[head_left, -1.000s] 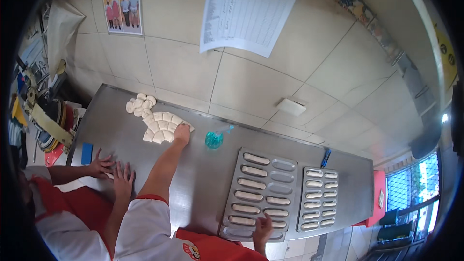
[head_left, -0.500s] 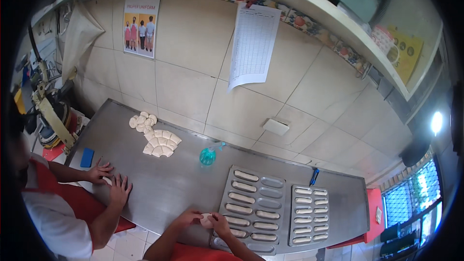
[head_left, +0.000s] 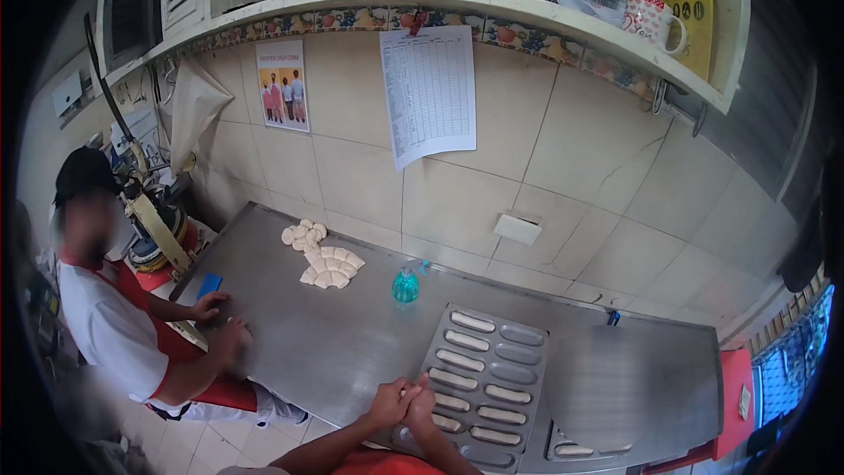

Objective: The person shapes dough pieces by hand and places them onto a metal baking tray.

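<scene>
My left hand point(head_left: 389, 405) and my right hand point(head_left: 420, 406) meet, fingers closed together, at the near edge of the steel table point(head_left: 325, 352); whatever is between them is hidden. Just beside them lies a large moulded metal tray point(head_left: 519, 359) with long dough strips point(head_left: 457, 358) in several of its hollows, others bare. Farther back on the left sit a clump of dough rounds point(head_left: 303, 233) and a scored slab of dough wedges point(head_left: 331, 266). A teal spray bottle point(head_left: 405, 286) stands behind the tray. A smaller filled tray point(head_left: 589, 449) at the right is mostly blurred out.
A co-worker point(head_left: 114, 317) stands at the left end, hands point(head_left: 229, 339) low on the table near a blue rectangular item point(head_left: 209, 284). Behind are a machine point(head_left: 154, 229), a tiled wall point(head_left: 457, 202) and an overhead shelf point(head_left: 527, 13). A red surface point(head_left: 734, 387) adjoins the right end.
My left hand left the dough slab and joined my right, which came from the tray; a dough piece held half a second ago is now hidden. The view has tilted upward.
</scene>
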Action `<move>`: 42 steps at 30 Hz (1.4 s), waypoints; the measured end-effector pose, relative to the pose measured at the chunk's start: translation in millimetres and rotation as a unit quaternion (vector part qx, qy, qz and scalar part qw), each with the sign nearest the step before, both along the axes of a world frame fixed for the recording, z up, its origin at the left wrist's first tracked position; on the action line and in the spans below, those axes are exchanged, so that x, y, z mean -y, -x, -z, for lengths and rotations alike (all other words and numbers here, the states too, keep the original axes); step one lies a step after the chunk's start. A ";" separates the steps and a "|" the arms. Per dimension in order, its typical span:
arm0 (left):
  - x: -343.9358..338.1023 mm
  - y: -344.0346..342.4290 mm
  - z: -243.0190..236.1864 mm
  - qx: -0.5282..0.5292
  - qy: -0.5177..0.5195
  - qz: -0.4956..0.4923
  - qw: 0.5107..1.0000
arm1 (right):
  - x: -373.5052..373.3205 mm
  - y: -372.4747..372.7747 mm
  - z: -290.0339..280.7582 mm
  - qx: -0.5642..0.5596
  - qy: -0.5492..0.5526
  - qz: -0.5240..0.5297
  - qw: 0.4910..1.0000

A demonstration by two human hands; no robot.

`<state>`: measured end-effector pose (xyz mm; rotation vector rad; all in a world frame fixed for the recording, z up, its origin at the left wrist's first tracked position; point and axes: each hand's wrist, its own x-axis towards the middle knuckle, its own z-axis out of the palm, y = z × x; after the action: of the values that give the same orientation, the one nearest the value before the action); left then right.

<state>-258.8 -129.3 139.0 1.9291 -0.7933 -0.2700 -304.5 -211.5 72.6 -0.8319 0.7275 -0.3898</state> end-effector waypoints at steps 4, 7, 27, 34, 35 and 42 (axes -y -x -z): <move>-33.4 -42.5 9.1 -0.194 0.069 0.103 0.973 | 5.7 -19.8 -75.6 -0.058 0.224 -0.022 0.973; -61.5 -84.1 22.2 -0.218 0.101 0.122 0.963 | -2.0 -36.8 -85.6 -0.051 0.566 -0.065 0.821; -131.6 -71.8 110.4 0.245 -0.255 0.143 0.924 | -55.0 -49.0 63.8 -0.097 0.745 -0.404 0.522; -71.6 -152.8 102.0 0.063 -0.243 0.092 0.964 | 18.1 -92.5 75.9 -0.124 0.617 -0.338 0.700; -74.8 -151.6 110.0 0.126 -0.182 0.092 0.971 | 9.7 -93.8 77.3 -0.090 0.658 -0.302 0.684; -88.2 -163.7 131.7 0.123 -0.160 0.152 0.968 | 11.4 -90.1 93.9 -0.090 0.566 -0.385 0.723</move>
<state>-95.0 -41.0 7.3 2.1648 -1.2803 -0.3677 -214.4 -222.9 -21.3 -2.2667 0.1709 0.0734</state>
